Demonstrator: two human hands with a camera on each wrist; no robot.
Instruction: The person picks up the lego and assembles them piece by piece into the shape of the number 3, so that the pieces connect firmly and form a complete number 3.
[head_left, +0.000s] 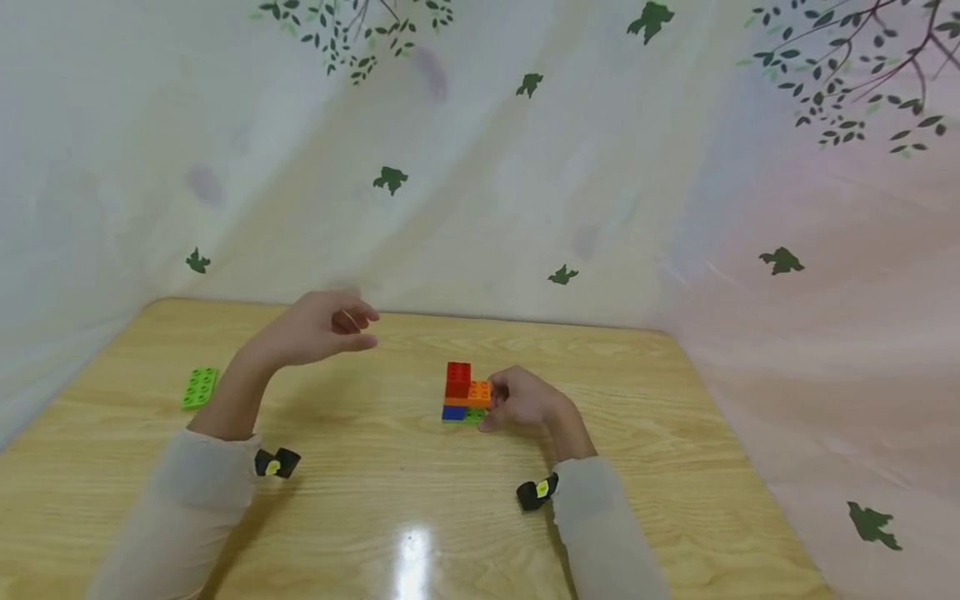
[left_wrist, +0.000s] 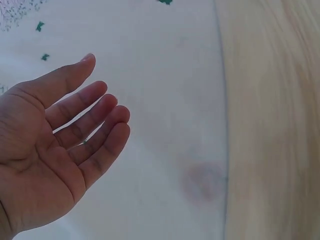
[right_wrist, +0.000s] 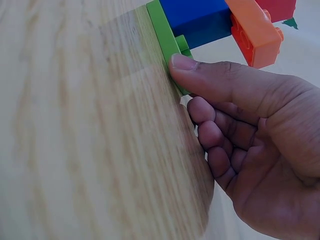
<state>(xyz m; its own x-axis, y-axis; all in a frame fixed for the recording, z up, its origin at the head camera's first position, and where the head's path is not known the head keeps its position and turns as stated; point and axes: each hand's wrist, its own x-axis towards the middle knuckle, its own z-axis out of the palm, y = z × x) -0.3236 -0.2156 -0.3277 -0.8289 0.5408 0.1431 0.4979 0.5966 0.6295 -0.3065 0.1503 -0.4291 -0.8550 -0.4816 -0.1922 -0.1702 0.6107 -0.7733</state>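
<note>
A stack of toy building bricks (head_left: 458,381) stands on the table, right of centre. Its green plate (right_wrist: 161,27) lies at the bottom, then a blue brick (right_wrist: 197,21), an orange brick (right_wrist: 265,47) across it and a red brick (head_left: 459,377) on top. My right hand (head_left: 525,398) pinches the right end of the green plate, thumb on its top edge and fingers curled at its side. Over the table to the left, my left hand (head_left: 322,327) is raised, holding nothing, its fingers loosely bent in the left wrist view.
A loose light-green studded brick (head_left: 200,388) lies at the left, beside the left forearm. The wooden table (head_left: 360,517) meets a pale cloth backdrop (head_left: 480,208) with leaf prints along its far edge.
</note>
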